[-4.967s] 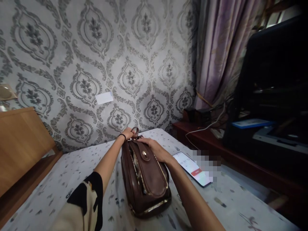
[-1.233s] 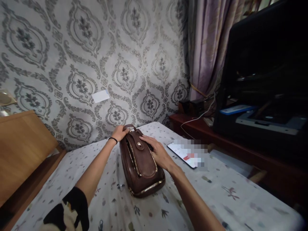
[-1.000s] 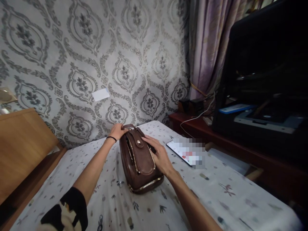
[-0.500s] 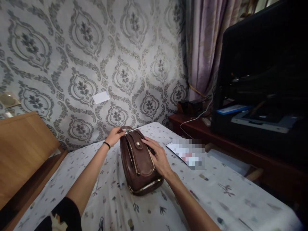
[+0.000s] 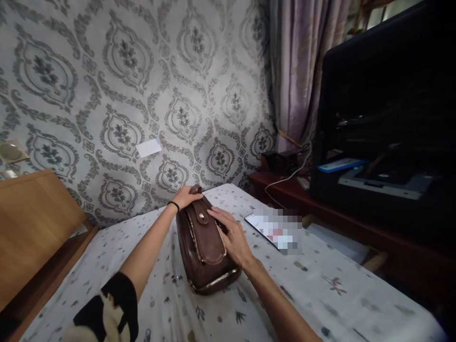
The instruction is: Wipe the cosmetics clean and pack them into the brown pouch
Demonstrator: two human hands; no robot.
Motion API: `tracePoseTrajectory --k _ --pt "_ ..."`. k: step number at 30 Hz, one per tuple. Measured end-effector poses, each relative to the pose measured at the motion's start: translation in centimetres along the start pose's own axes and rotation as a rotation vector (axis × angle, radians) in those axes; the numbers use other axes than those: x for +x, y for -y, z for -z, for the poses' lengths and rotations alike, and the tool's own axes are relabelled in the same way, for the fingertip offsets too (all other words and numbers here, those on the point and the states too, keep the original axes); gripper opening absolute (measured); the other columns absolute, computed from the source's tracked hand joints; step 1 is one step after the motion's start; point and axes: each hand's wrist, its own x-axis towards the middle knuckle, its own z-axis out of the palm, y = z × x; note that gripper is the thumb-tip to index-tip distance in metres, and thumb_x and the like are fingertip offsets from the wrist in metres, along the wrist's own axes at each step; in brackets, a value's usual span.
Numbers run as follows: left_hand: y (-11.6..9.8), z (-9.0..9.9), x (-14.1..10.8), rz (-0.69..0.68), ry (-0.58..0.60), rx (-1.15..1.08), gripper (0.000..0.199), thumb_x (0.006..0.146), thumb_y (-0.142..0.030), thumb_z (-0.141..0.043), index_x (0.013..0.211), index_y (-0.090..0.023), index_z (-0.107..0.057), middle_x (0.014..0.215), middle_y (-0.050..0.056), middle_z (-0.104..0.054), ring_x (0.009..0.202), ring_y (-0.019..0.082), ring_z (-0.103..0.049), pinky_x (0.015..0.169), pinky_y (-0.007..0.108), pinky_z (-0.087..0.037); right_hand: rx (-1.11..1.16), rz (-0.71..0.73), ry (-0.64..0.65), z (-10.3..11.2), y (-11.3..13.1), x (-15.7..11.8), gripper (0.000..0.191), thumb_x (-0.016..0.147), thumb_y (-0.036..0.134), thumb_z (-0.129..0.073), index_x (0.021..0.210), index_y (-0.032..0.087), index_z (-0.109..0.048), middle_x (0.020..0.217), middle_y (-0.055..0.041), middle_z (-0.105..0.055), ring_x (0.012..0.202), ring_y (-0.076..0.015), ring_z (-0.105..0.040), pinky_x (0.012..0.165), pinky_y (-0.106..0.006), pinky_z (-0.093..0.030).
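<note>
A brown leather bag [image 5: 204,249] with gold zips and a strap flap stands on a bed covered by a white patterned sheet [image 5: 313,289]. My left hand [image 5: 187,196] grips the far top end of the bag, fingers curled over its handle. My right hand [image 5: 231,232] lies flat on the bag's right side, fingers spread along the top edge near the flap's stud. The bag's main zip looks closed along the top.
A phone with a lit screen [image 5: 272,230] lies on the sheet right of the bag. A dark wooden bench [image 5: 320,211] with cables and a large black device [image 5: 384,123] stands to the right. A wooden headboard [image 5: 32,223] is at left, the patterned wall behind.
Five seconds ago the bag's top gaped open; now it looks closed. In the last half second my left hand moved from the raised handle loop down onto the bag's end, pressing the handle flat.
</note>
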Motion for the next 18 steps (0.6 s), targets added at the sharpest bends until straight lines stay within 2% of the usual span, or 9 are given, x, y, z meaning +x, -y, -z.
tracePoseTrajectory --k 3,8,13,18 --pt "-0.3 -1.0 0.6 0.028 -0.046 0.027 0.028 0.067 -0.038 -0.067 0.053 -0.019 -0.053 0.048 -0.006 -0.045 0.054 0.013 -0.044 0.055 0.025 -0.032 -0.006 0.008 -0.001 0.0 0.1 0.0 0.035 0.094 0.029 -0.053 0.127 0.028 -0.064 0.130 -0.0098 -0.065 0.128 -0.0273 -0.055 0.108 -0.053 -0.044" --pt "-0.4 -1.4 0.5 0.029 -0.128 0.042 0.029 0.070 -0.036 -0.063 0.051 -0.019 -0.050 0.048 -0.006 -0.043 0.054 0.012 -0.042 0.056 0.025 -0.029 -0.018 0.019 -0.005 0.0 0.3 0.0 0.035 0.094 0.028 -0.051 0.127 0.027 -0.064 0.130 -0.0101 -0.066 0.127 -0.0270 -0.055 0.108 -0.052 -0.044" --pt "-0.5 -1.3 -0.3 0.003 -0.145 0.003 0.027 0.073 -0.037 -0.060 0.054 -0.018 -0.055 0.051 -0.005 -0.048 0.057 0.012 -0.045 0.058 0.025 -0.032 -0.017 0.028 0.011 0.0 0.3 0.1 0.036 0.094 0.026 -0.050 0.128 0.023 -0.063 0.129 -0.0112 -0.065 0.127 -0.0256 -0.054 0.109 -0.050 -0.043" --pt "-0.8 -1.2 -1.4 -0.052 -0.104 -0.054 0.029 0.075 -0.041 -0.061 0.061 -0.016 -0.064 0.056 -0.003 -0.056 0.059 0.013 -0.049 0.061 0.025 -0.037 -0.015 0.045 0.010 0.1 0.4 0.1 0.036 0.094 0.025 -0.050 0.128 0.026 -0.062 0.129 -0.0097 -0.066 0.126 -0.0257 -0.055 0.108 -0.050 -0.044"
